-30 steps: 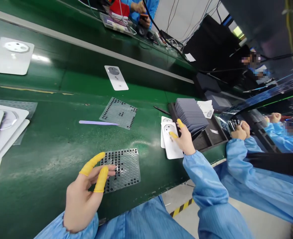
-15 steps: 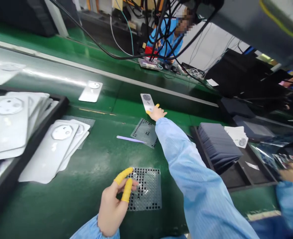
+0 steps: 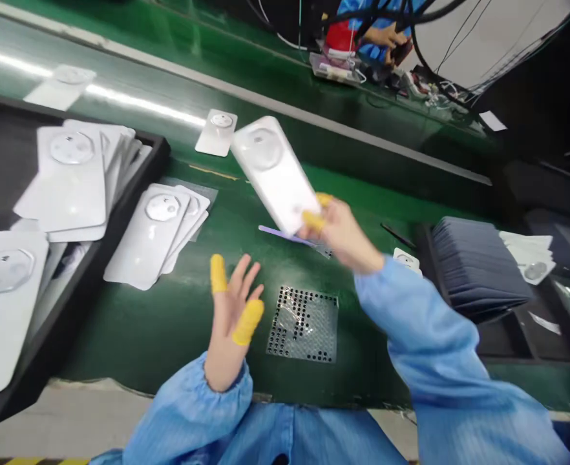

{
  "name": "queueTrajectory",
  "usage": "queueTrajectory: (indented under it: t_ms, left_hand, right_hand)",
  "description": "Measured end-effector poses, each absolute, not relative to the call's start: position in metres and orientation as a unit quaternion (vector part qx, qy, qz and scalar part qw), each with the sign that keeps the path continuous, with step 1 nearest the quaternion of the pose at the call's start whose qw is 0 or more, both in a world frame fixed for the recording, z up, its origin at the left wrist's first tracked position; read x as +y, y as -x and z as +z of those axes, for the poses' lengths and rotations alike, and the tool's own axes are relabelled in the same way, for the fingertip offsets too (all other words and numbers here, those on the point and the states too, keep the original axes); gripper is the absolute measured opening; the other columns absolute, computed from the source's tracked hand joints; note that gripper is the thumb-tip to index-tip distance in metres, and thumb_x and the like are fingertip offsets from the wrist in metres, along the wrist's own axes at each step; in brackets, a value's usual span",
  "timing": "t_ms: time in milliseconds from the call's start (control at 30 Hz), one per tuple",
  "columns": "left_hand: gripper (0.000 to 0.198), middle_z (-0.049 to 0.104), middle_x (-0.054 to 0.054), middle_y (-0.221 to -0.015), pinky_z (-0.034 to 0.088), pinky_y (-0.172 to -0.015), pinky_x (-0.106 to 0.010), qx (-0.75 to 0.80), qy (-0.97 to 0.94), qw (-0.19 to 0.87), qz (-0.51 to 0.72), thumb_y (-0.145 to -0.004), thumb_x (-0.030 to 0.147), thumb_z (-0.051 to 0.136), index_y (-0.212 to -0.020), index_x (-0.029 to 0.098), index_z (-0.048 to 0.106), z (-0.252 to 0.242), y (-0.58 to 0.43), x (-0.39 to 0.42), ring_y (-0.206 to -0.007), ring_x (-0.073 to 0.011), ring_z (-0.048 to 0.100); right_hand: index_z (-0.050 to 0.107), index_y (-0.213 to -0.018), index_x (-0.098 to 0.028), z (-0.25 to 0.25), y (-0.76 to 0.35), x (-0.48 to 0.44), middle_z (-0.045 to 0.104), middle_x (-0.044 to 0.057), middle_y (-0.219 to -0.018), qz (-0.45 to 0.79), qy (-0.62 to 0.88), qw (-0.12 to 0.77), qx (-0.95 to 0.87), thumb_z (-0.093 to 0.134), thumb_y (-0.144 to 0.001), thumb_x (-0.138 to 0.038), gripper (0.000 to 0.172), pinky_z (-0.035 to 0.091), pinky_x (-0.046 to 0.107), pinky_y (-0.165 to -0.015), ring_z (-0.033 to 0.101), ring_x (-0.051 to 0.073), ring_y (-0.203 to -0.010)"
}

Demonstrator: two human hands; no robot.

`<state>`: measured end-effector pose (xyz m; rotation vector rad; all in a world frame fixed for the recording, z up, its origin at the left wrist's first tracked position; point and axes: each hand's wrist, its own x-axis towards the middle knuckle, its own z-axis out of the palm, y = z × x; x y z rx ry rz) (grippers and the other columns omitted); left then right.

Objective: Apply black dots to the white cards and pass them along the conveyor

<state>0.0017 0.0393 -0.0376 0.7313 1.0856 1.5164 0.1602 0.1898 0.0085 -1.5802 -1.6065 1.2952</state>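
My right hand (image 3: 343, 236), with yellow finger cots, pinches a white phone back cover (image 3: 278, 177) by its lower end. The cover is tilted above the bench, its round camera area at the upper left. Below and to the left, my left hand (image 3: 231, 303) is open and holds nothing, fingers spread. Beside it lies a clear sheet with black dots (image 3: 321, 323). Purple tweezers (image 3: 280, 234) lie partly under the raised cover. A second dotted sheet (image 3: 326, 250) is mostly hidden by my right hand and the cover.
White back covers (image 3: 144, 242) lie stacked on the green bench at left, beside a black tray (image 3: 37, 361) holding several more. Another cover (image 3: 217, 132) lies farther back. At right, a black tray (image 3: 496, 336) holds grey sheets (image 3: 479, 265). A person's hands (image 3: 386, 35) show across the bench.
My right hand has brought the phone back cover up off the far part of the bench, nearer to me. My left hand has lifted from the dotted sheet and spread its fingers.
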Motion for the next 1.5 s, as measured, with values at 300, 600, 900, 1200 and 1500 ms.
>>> queueTrajectory:
  t_ms: [300, 600, 900, 1200, 1500]
  left_hand:
    - [0.088, 0.068, -0.004, -0.122, 0.057, -0.091, -0.042, 0.600, -0.422, 0.364, 0.574, -0.066, 0.024, 0.083, -0.140, 0.032, 0.037, -0.021, 0.044, 0.048, -0.100, -0.0253, 0.070]
    - [0.036, 0.078, -0.010, -0.094, 0.063, -0.071, -0.037, 0.600, -0.521, 0.538, 0.281, -0.071, 0.040, 0.073, -0.095, 0.013, 0.077, -0.029, 0.025, 0.033, -0.084, -0.0295, 0.074]
    - [0.023, 0.078, -0.009, -0.089, 0.061, -0.078, -0.040, 0.517, -0.526, 0.592, 0.324, -0.078, 0.026, 0.067, -0.094, 0.015, 0.077, -0.040, 0.003, 0.026, -0.079, -0.0269, 0.074]
    - [0.023, 0.079, -0.008, -0.087, 0.060, -0.083, -0.041, 0.550, -0.547, 0.536, 0.333, -0.079, 0.024, 0.063, -0.094, 0.016, 0.078, -0.046, 0.001, 0.022, -0.082, -0.0272, 0.074]
    - [0.028, 0.078, -0.009, -0.096, 0.061, -0.079, -0.037, 0.577, -0.613, 0.464, 0.275, -0.079, 0.033, 0.064, -0.097, 0.016, 0.076, -0.048, 0.023, 0.025, -0.084, -0.0272, 0.074]
  right_hand:
    - [0.048, -0.132, -0.024, -0.060, -0.181, 0.006, 0.054, 0.013, -0.135, 0.296, 0.476, 0.312, -0.767, 0.065, -0.086, -0.021, 0.049, 0.045, 0.052, -0.106, 0.049, 0.026, -0.129]
    - [0.051, -0.132, -0.024, -0.061, -0.197, 0.005, 0.063, 0.013, -0.126, 0.202, 0.418, 0.360, -0.810, 0.060, -0.086, -0.009, 0.048, 0.052, 0.049, -0.099, 0.058, 0.024, -0.120]
    - [0.059, -0.117, -0.022, -0.039, -0.187, 0.023, 0.066, 0.010, -0.107, 0.265, 0.407, 0.382, -0.786, 0.057, -0.090, -0.015, 0.028, 0.059, 0.034, -0.081, 0.065, 0.017, -0.098]
    - [0.052, -0.124, -0.016, -0.064, -0.172, 0.022, 0.065, 0.015, -0.108, 0.167, 0.388, 0.393, -0.817, 0.051, -0.089, -0.007, 0.036, 0.060, 0.035, -0.076, 0.064, 0.021, -0.098]
    - [0.058, -0.098, -0.021, -0.070, -0.165, 0.033, 0.060, 0.007, -0.097, 0.249, 0.508, 0.396, -0.724, 0.045, -0.092, -0.012, 0.017, 0.054, 0.035, -0.078, 0.060, 0.018, -0.092]
